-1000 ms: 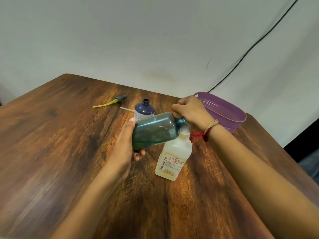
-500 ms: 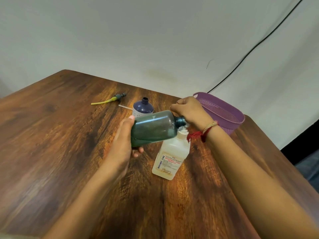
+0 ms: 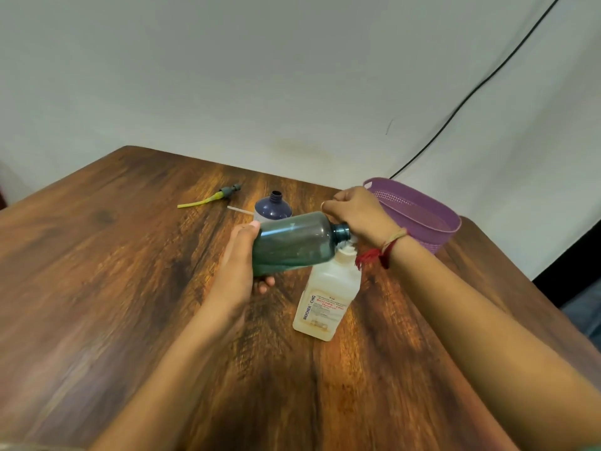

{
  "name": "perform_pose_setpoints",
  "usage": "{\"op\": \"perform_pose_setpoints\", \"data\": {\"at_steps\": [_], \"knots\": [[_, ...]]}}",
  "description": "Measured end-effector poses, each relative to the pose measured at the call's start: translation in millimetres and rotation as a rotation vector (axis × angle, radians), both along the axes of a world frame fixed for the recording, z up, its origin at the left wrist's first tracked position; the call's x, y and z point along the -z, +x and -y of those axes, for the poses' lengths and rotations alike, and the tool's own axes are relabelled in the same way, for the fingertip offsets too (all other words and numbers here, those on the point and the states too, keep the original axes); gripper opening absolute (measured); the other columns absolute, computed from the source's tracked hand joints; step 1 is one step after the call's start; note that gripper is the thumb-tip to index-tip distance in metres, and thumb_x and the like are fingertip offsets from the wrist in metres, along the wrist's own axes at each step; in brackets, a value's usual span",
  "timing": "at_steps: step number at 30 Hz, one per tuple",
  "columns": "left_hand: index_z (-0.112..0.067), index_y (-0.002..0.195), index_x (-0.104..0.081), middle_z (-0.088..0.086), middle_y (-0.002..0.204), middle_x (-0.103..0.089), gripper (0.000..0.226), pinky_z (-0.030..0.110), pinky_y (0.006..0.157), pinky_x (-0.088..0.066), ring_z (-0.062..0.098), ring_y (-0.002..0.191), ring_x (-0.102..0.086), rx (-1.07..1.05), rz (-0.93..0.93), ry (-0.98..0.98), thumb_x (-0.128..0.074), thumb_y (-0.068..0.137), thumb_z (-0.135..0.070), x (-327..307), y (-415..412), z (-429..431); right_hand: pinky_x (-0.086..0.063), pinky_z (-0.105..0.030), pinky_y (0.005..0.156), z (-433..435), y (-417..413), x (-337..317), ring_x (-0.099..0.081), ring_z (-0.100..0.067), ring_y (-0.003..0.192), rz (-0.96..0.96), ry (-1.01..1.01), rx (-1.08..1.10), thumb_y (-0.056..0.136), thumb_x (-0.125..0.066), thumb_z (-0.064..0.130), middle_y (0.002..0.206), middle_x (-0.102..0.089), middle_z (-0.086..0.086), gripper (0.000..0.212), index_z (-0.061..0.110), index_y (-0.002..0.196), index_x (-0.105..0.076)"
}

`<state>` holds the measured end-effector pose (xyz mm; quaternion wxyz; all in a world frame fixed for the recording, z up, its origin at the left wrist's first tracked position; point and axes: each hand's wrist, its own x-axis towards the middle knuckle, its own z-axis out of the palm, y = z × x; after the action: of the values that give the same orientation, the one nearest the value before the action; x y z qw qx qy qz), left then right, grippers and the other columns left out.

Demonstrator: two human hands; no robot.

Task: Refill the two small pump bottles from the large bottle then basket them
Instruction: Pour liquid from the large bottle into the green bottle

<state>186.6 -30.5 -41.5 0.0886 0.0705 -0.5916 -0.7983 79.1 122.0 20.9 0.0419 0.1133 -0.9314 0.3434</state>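
Observation:
My left hand [image 3: 239,255] grips the base of a dark green translucent bottle [image 3: 294,247], tipped almost flat. Its open mouth points right, just over the neck of the white labelled bottle [image 3: 327,294], which stands upright on the table. My right hand [image 3: 356,211] hovers with curled fingers right above the green bottle's mouth; what lies inside the fist is hidden. A dark blue bottle [image 3: 271,208] stands uncapped behind the green one. The purple basket [image 3: 432,219] sits at the back right, beyond my right wrist.
A pump head with a yellow tube [image 3: 211,198] lies on the wooden table [image 3: 113,271] at the back left. A thin white tube [image 3: 239,209] lies beside the blue bottle. A black cable [image 3: 471,92] runs down the wall behind the basket.
The green bottle stays tipped over the white bottle's neck. Both hands keep nearly the same pose; only the view has shifted slightly.

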Motion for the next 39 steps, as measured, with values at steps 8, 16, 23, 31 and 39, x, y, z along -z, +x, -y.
{"op": "perform_pose_setpoints", "data": {"at_steps": [8, 16, 23, 31, 39], "knots": [[-0.023, 0.095, -0.055, 0.007, 0.09, -0.059, 0.029, 0.018, 0.041, -0.034, 0.009, 0.05, -0.048, -0.029, 0.01, 0.043, -0.035, 0.1, -0.043, 5, 0, -4, -0.037, -0.03, 0.056, 1, 2, 3, -0.038, -0.014, 0.05, -0.103, -0.057, 0.005, 0.086, -0.059, 0.018, 0.048, -0.039, 0.003, 0.041, 0.019, 0.049, -0.041], [-0.024, 0.094, -0.055, 0.006, 0.089, -0.057, 0.028, 0.016, 0.04, -0.033, 0.009, 0.05, -0.047, -0.033, -0.011, 0.056, -0.034, 0.101, -0.042, 3, -1, -6, -0.035, -0.026, 0.053, 1, 1, -6, -0.038, -0.012, 0.05, -0.07, 0.018, -0.075, 0.093, -0.056, 0.029, 0.053, -0.04, 0.002, 0.042, 0.018, 0.055, -0.043], [-0.025, 0.094, -0.056, 0.005, 0.09, -0.058, 0.028, 0.016, 0.041, -0.035, 0.009, 0.053, -0.048, -0.017, 0.018, 0.049, -0.035, 0.1, -0.043, 4, 2, -4, -0.036, -0.028, 0.057, 3, 2, -7, -0.041, -0.016, 0.054, 0.005, 0.102, -0.098, 0.093, -0.055, 0.03, 0.056, -0.044, -0.001, 0.042, 0.018, 0.054, -0.046], [-0.026, 0.09, -0.054, 0.003, 0.087, -0.057, 0.026, 0.017, 0.042, -0.034, 0.01, 0.054, -0.047, -0.024, 0.015, 0.032, -0.035, 0.1, -0.041, 1, 1, -4, -0.042, -0.031, 0.063, 4, 3, -7, -0.045, -0.015, 0.055, 0.053, 0.105, -0.066, 0.096, -0.047, 0.028, 0.056, -0.047, 0.002, 0.044, 0.019, 0.053, -0.049], [-0.025, 0.093, -0.055, 0.006, 0.091, -0.058, 0.027, 0.019, 0.044, -0.035, 0.009, 0.053, -0.048, -0.031, 0.006, 0.034, -0.035, 0.1, -0.043, 4, -1, -5, -0.041, -0.029, 0.06, 3, 4, -4, -0.048, -0.014, 0.055, 0.013, 0.067, -0.008, 0.094, -0.05, 0.025, 0.056, -0.052, 0.003, 0.04, 0.02, 0.054, -0.056]]}}
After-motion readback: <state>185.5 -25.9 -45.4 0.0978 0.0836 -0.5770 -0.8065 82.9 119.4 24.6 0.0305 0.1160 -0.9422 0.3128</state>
